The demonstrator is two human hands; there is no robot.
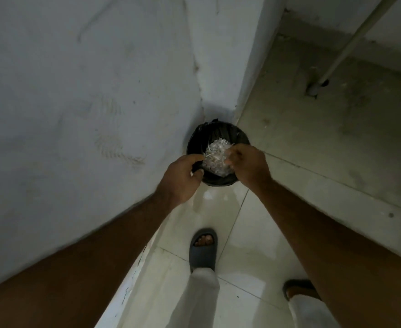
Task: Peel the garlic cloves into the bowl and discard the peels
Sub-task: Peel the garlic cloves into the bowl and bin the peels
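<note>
A black bin (218, 134) lined with a black bag stands on the floor in a wall corner. Just above it is a heap of white garlic peels (216, 156), which seems to lie in a clear wrapper held between both hands. My left hand (183, 178) is at the heap's left side, fingers and thumb curled round a dark edge; I cannot tell whether that edge belongs to the peel carrier or to the bin liner. My right hand (248, 165) pinches the right side of the peel bundle. No bowl or cloves are in view.
A white wall (88, 114) fills the left, with a pillar behind the bin. Glossy floor tiles (242, 245) lie below, and rough concrete floor (336, 138) with a pipe (317, 87) at the right. My feet in dark sandals (203, 249) stand just behind the bin.
</note>
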